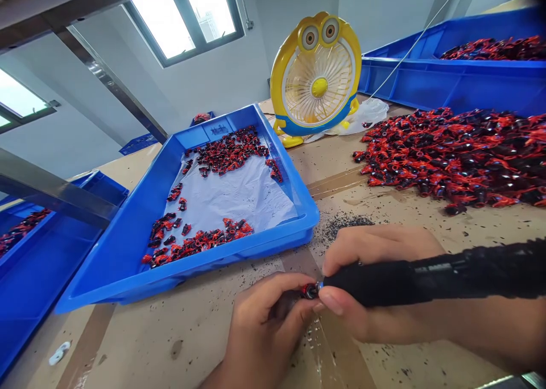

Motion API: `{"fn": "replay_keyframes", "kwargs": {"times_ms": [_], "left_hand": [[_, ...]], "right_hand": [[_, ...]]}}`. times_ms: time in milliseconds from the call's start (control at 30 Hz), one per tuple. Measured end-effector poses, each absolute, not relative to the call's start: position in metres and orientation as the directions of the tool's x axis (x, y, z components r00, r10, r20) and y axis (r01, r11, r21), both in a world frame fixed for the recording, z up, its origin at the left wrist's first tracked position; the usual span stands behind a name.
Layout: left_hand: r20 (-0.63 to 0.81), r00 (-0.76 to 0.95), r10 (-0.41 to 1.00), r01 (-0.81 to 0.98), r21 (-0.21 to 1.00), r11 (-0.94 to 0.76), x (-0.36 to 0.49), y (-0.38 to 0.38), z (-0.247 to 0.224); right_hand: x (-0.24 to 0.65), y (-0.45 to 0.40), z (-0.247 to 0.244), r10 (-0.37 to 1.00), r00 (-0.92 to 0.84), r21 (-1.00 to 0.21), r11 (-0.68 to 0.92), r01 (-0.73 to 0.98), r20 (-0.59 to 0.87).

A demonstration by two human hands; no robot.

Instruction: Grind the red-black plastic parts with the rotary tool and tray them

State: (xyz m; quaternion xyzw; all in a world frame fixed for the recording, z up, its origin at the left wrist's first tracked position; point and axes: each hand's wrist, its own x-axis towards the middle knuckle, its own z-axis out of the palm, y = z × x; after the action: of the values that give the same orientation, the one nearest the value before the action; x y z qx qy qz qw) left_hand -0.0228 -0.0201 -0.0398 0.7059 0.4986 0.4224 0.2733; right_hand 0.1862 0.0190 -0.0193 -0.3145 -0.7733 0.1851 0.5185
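Messy brown worktop. Left grip has a small red-and-black part pinched, right grip is wrapped around a black tool, tip right at that part; blue tray just beyond, yellow fan farther back.

Small part: red and black; partly hidden, pinched in the fingers of the left hand.
Black tool: cylindrical, ribbed toward the rear; gripped nearly level in the right hand.
Tool tip: bluish; at the part's end, contact indistinct.

Pale wall, dk-framed window w/ daylight, brn tabletop.
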Motion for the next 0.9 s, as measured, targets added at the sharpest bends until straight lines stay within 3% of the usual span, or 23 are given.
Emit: {"fn": "replay_keyframes", "kwargs": {"times_ms": [900], "left_hand": [[0.333,0.143,0.932,0.469,0.807,-0.360,-0.0183,-0.0187,-0.0318]], "right_hand": [[0.1892,0.0186,-0.0152,0.675,-0.275,-0.593,0.735,0.328,0.684]]}}
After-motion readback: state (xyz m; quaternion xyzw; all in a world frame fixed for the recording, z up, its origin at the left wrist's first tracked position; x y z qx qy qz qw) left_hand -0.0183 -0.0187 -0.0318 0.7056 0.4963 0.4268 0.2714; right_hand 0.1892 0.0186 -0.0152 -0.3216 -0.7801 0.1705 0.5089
